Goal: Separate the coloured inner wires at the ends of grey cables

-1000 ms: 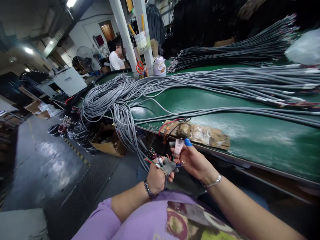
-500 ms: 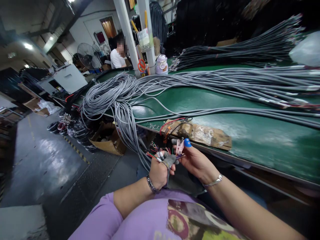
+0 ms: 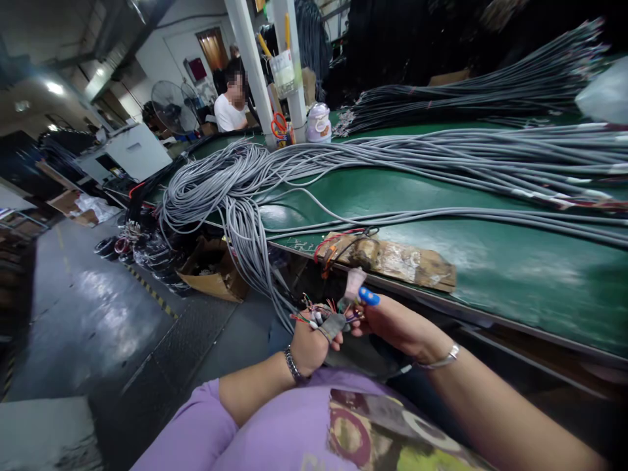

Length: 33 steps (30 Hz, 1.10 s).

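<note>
two hands [image 3: 310, 343] at coloured wires [image 3: 302, 318], illegible lettering [image 3: 318, 462] on purple shirt [image 3: 265, 432]

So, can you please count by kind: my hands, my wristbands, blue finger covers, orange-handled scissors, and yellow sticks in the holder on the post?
Hands (left hand, right hand): 2
Wristbands: 2
Blue finger cover: 1
Orange-handled scissors: 1
Yellow sticks: 2
Total: 8

Left forearm [image 3: 252, 388] reaching in from near left, left hand [image 3: 310, 345] curled in a closed grip, right forearm [image 3: 500, 392] angling in from near right, right hand [image 3: 395, 325] just beside left, fingers bent, blue-covered thumb [image 3: 369, 296] pointing left, both arms bent toward center.
</note>
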Motion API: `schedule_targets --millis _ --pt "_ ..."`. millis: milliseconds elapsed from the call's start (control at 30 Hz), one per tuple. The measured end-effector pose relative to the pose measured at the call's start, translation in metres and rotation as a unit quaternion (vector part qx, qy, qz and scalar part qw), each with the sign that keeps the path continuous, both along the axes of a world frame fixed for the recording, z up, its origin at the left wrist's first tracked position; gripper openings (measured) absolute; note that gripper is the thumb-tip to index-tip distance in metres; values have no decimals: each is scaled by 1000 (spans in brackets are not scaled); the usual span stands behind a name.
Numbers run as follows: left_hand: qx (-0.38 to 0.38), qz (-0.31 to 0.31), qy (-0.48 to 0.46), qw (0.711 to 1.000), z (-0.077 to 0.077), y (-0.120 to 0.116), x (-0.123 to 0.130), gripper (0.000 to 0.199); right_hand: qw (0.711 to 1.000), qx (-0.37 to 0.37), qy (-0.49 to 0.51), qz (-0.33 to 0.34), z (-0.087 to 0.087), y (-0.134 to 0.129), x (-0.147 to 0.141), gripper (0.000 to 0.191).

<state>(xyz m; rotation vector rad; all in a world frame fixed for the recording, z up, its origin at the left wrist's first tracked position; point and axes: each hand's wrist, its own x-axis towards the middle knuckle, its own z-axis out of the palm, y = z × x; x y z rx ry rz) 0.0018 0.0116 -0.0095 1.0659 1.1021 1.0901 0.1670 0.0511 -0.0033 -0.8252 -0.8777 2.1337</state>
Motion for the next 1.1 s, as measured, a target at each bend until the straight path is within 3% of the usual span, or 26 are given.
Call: schedule_targets --millis 133,333,433,533,600,733,833,967,1100 --pt "-11 -49 41 998 3 -3 -3 37 993 71 -90 15 10 -4 3 34" --pt "-48 -230 102 967 15 0 -3 43 968 186 -146 82 24 -14 -2 29" --pt "-45 -209 108 971 15 2 -6 44 966 197 -169 15 17 -15 -1 30" --pt "-46 -129 74 988 11 2 -7 42 975 133 -146 -103 1 -17 1 35" --pt "-51 -81 46 994 7 2 -5 42 979 85 -111 -148 -7 -20 0 37" --pt "-51 -69 23 996 3 3 -2 47 984 120 -68 -111 -11 -34 -12 26" --pt "-74 -117 30 990 4 5 -3 50 986 129 -32 -103 -7 -40 -18 22" --pt "-104 -167 56 979 10 4 -9 48 986 131 -65 -81 0 -36 -20 25" --pt "-66 -117 52 990 14 0 -10 48 976 163 -107 -92 11 -28 -23 28"
